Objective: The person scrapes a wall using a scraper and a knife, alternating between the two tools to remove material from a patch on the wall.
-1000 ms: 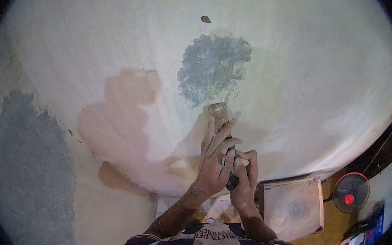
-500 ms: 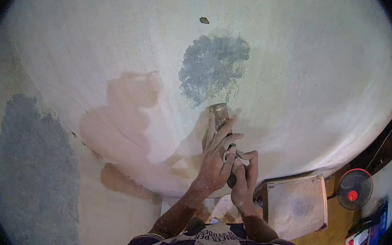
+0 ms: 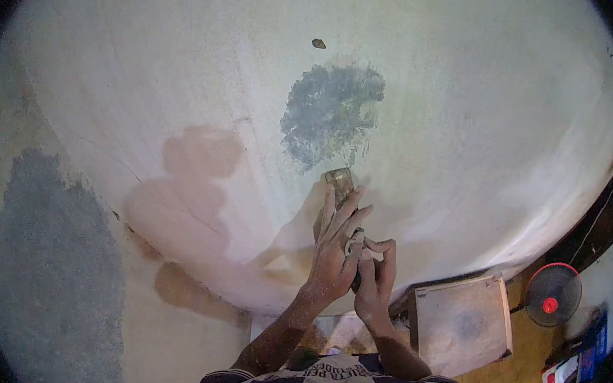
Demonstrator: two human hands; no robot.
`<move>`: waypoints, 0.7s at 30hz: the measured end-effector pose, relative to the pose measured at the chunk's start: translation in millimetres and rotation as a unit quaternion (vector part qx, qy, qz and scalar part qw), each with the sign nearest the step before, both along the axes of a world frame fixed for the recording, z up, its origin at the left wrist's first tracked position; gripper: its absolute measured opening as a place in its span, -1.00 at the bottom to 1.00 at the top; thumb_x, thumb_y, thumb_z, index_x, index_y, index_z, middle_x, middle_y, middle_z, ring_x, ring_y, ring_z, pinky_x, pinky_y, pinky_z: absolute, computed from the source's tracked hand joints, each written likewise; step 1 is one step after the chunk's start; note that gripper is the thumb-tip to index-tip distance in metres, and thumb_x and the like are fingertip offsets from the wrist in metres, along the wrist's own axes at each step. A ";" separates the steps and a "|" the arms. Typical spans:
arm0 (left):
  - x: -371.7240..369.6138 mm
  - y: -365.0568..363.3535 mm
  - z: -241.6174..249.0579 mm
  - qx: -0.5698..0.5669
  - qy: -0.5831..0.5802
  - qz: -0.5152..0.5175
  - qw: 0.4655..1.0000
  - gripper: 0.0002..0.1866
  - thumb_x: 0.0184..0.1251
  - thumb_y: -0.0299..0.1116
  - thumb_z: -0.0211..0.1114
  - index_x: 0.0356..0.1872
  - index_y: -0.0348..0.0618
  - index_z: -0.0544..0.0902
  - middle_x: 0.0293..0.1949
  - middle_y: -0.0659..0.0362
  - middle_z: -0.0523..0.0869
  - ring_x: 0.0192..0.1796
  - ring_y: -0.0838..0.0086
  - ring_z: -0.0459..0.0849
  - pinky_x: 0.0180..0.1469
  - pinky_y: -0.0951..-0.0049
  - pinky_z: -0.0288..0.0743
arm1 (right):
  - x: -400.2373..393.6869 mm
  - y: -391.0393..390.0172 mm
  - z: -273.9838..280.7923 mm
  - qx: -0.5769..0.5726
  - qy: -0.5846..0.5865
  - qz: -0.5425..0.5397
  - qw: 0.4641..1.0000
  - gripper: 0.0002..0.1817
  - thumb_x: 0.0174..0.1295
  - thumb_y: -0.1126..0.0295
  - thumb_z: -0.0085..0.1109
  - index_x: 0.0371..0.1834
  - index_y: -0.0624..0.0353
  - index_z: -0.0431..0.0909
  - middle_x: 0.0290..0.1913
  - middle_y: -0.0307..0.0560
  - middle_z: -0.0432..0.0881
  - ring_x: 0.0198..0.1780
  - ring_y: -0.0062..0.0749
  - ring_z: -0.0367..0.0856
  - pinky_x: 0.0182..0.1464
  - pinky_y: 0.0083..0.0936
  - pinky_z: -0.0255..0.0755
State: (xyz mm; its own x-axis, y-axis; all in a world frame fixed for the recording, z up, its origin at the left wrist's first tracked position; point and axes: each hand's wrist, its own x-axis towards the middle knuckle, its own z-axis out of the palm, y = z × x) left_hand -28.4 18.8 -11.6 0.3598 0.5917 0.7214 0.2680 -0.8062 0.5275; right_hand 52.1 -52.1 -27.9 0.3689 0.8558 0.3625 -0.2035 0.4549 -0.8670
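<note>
A brownish block-like tool (image 3: 338, 182) lies against the pale wall (image 3: 457, 132), just below a dark grey patch (image 3: 332, 110). My left hand (image 3: 333, 248) is on this tool, its fingers stretched along it toward the upper end. Close beside it on the right, my right hand (image 3: 377, 271) is closed with bent fingers around the tool's lower, dark part. Both hands look dusty. The tool's middle is mostly hidden behind the fingers.
A larger grey patch (image 3: 59, 265) covers the wall at the left. A small chip (image 3: 319, 44) marks the wall above. At the lower right stand a dusty box-like panel (image 3: 463, 322) and a red-rimmed fan (image 3: 553, 295). Shadows fall left of the hands.
The grey patch and the chip sit slightly lower in view. Both hands and the tool have shifted slightly left and keep nearly the same grip.
</note>
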 end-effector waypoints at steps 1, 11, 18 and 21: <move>2.0 1.1 -2.7 -0.001 -0.010 -0.003 1.000 -0.57 0.55 -0.28 -0.10 0.29 -0.23 0.50 0.52 0.00 0.25 0.62 -0.11 -0.14 0.52 -0.12 -0.23 | 2.6 2.3 1.4 -0.004 -0.008 0.000 1.000 -0.92 0.55 0.38 -0.15 -0.01 0.08 0.24 -0.54 -0.35 0.40 -0.60 -0.83 0.19 -0.60 -0.73 0.02; 2.8 7.4 9.6 0.021 0.006 0.004 1.000 -0.55 0.54 -0.29 -0.11 0.30 -0.28 0.49 0.51 0.03 0.28 0.62 -0.07 -0.15 0.53 -0.12 -0.30 | 5.6 9.3 10.1 -0.015 -0.002 0.008 1.000 -0.89 0.55 0.37 -0.15 0.02 0.08 0.24 -0.53 -0.34 0.40 -0.58 -0.80 0.22 -0.58 -0.72 0.05; -0.1 8.5 8.9 0.018 0.004 0.010 1.000 -0.54 0.56 -0.27 -0.11 0.34 -0.25 0.47 0.51 0.04 0.29 0.62 -0.07 -0.09 0.53 -0.08 -0.32 | -1.0 14.3 -3.8 0.003 0.003 -0.012 1.000 -0.92 0.55 0.37 -0.15 -0.01 0.06 0.25 -0.55 -0.38 0.37 -0.62 -0.84 0.15 -0.61 -0.73 0.00; -0.8 9.3 19.4 0.025 -0.003 0.003 1.000 -0.52 0.57 -0.20 -0.13 0.31 -0.27 0.50 0.50 0.03 0.31 0.62 -0.05 -0.09 0.54 -0.06 -0.30 | -4.1 11.7 5.1 -0.006 -0.010 -0.022 1.000 -0.92 0.55 0.37 -0.16 0.00 0.06 0.26 -0.54 -0.38 0.38 -0.62 -0.84 0.16 -0.60 -0.73 0.02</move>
State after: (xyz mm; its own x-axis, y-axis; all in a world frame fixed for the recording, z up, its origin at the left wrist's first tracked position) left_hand -29.2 28.1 7.9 0.3519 0.5564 0.7527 0.2703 -0.8303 0.4874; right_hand 48.0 -40.4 -22.9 0.3984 0.8436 0.3601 -0.1666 0.4526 -0.8760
